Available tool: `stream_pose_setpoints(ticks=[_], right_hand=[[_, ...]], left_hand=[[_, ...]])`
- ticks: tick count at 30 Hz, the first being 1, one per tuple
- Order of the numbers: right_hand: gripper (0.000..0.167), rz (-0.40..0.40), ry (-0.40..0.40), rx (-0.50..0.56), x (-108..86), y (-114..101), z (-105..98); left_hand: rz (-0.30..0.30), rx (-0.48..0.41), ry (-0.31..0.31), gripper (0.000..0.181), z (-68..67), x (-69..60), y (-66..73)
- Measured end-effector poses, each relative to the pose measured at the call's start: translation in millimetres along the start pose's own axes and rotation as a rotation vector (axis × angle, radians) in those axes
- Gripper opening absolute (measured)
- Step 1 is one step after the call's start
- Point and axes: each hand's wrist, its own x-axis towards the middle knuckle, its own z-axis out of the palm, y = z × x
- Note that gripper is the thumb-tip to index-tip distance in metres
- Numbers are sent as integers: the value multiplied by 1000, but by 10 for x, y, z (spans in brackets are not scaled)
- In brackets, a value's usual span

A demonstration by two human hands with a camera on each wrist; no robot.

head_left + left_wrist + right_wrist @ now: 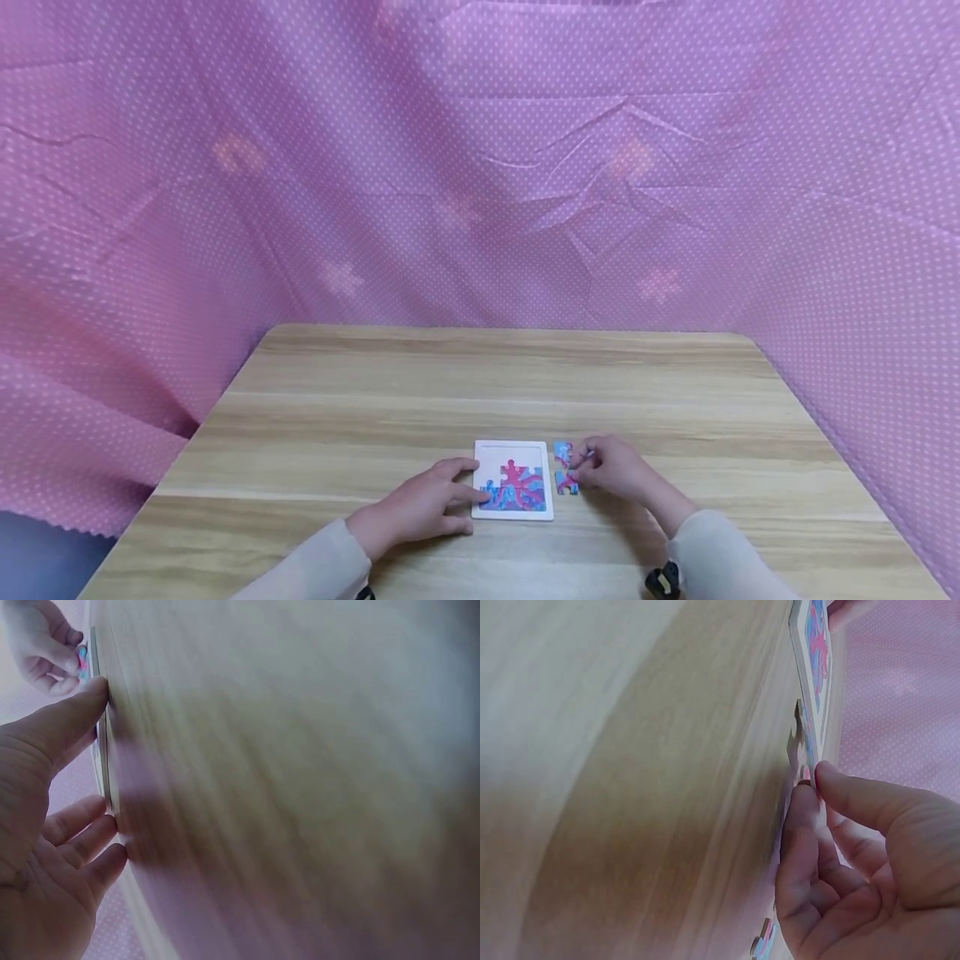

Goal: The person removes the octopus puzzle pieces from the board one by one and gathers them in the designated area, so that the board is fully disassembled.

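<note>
A white puzzle tray (513,516) lies on the table with joined pieces showing a pink octopus (517,492) on blue; its upper left part is bare white. My left hand (420,504) rests at the tray's left edge, fingers spread, one fingertip over the lower left piece. To the right of the tray my right hand (618,473) pinches a puzzle piece (805,774) between thumb and finger. By its fingertips lie an upper loose piece (562,451) and a lower piece (566,483); which one is pinched I cannot tell.
The wooden table (315,417) extends around the tray. Behind it and at both sides hangs a pink dotted cloth (480,208). In the right wrist view another loose piece (763,941) lies near the bottom edge.
</note>
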Motion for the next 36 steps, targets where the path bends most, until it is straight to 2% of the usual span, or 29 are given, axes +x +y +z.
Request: stream_pose_setpoints(ticks=[4, 14, 19, 24, 33, 36], right_hand=[[11, -5, 33, -38, 7, -4, 19], [12, 59, 71, -83, 32, -43, 38], [10, -6, 62, -100, 59, -83, 51], [8, -69, 39, -64, 100, -148, 89], [9, -99, 12, -27, 214, -343, 243], [12, -95, -12, 7, 244, -410, 315]], left_hand=[[-5, 5, 1, 42, -1, 2, 6], [-9, 7, -10, 42, -17, 21, 17], [1, 17, 14, 42, -4, 22, 8], [13, 28, 38, 43, 4, 31, 22], [110, 78, 92, 44, 54, 91, 79], [121, 75, 98, 43, 57, 112, 109]])
